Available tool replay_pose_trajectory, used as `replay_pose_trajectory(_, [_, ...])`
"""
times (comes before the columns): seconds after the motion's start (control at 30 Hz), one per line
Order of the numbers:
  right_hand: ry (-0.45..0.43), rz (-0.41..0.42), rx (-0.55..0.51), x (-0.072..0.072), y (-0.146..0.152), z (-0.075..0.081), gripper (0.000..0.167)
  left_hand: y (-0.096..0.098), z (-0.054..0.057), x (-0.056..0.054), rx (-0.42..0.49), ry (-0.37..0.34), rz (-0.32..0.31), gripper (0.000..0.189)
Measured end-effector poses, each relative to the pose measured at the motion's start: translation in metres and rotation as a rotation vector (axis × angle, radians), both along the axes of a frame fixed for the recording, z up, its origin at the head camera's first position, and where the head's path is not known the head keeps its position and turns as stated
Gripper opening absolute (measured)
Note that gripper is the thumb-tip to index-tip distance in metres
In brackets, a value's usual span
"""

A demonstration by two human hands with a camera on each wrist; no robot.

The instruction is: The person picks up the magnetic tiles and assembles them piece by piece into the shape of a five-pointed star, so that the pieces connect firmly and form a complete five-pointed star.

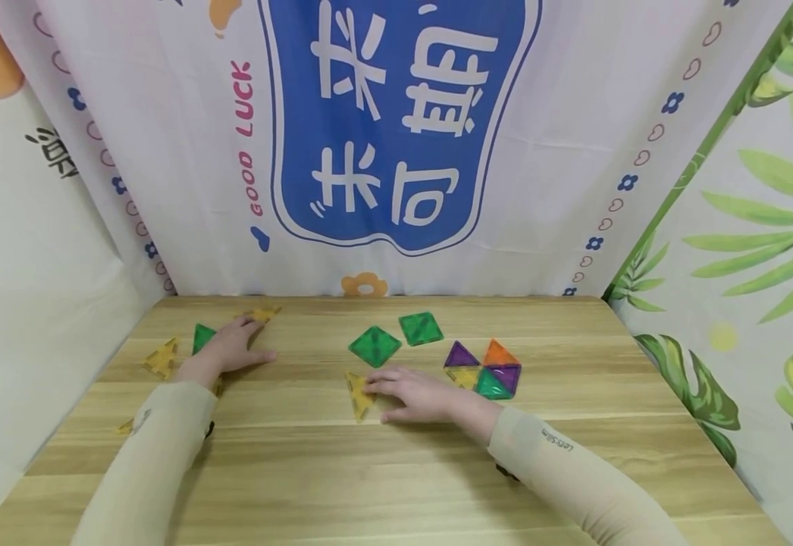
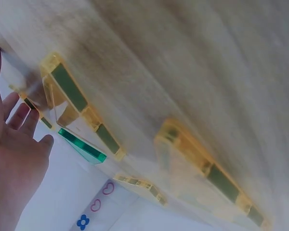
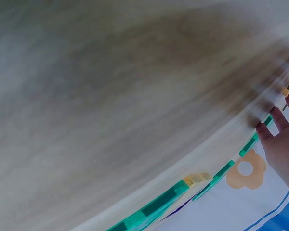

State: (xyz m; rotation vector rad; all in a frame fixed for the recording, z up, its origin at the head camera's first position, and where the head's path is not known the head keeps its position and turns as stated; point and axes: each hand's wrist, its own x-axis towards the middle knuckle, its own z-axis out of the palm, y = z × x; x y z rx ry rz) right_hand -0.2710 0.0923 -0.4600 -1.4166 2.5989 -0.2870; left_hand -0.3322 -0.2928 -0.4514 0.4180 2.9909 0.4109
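Note:
My left hand (image 1: 229, 349) reaches over the table's far left, its fingertips at a yellow translucent triangle tile (image 1: 263, 312). In the left wrist view the fingers of that hand (image 2: 14, 154) look straight and slightly spread beside the tile (image 2: 47, 122). A green triangle tile (image 1: 202, 337) lies partly hidden behind the left hand. Near the table's middle, the fingertips of my right hand (image 1: 417, 396) touch the right edge of another yellow triangle tile (image 1: 357, 394). The right wrist view shows this hand (image 3: 284, 149) with loosely extended fingers at the right edge.
Two green diamond shapes (image 1: 374, 346) (image 1: 421, 328) lie beyond the right hand. Right of them, orange (image 1: 501, 353), purple (image 1: 462, 355), yellow and green (image 1: 492, 385) triangles form a cluster. More yellow triangles (image 1: 162, 359) lie around the left forearm. A printed cloth (image 1: 540, 250) hangs behind the table.

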Motion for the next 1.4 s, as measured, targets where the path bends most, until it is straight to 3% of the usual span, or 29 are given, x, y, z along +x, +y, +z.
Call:
replay_pose_trajectory(0.43, [0.006,-0.019,0.014,0.003,0.008,0.001,0.057,0.01,0.0,0.021,0.051,0.087,-0.176,0.057])
replay_pose_trajectory(0.6, [0.023,-0.028,0.023,0.005,0.009,0.001,0.056,0.015,0.005,0.029,0.069,0.067,-0.164,0.041])
replay_pose_trajectory(0.77, [0.014,-0.037,0.016,0.005,0.008,0.002,0.056,0.023,0.012,0.027,0.124,0.045,-0.141,0.022])
replay_pose_trajectory(0.87, [0.015,-0.036,0.015,0.005,0.008,0.001,0.056,0.029,0.011,0.022,0.128,0.078,-0.112,0.025])
replay_pose_trajectory(1.07, [0.007,-0.036,0.015,0.005,0.007,0.0,0.057,0.032,-0.001,0.013,0.002,0.19,-0.111,0.048])
replay_pose_trajectory(1.2, [0.007,-0.033,0.011,0.005,0.007,0.001,0.056,0.031,-0.004,0.015,-0.001,0.223,-0.165,0.046])
replay_pose_trajectory(1.4, [0.008,-0.035,-0.002,0.004,0.01,-0.001,0.053,0.039,-0.006,0.024,0.041,0.281,-0.318,0.044])
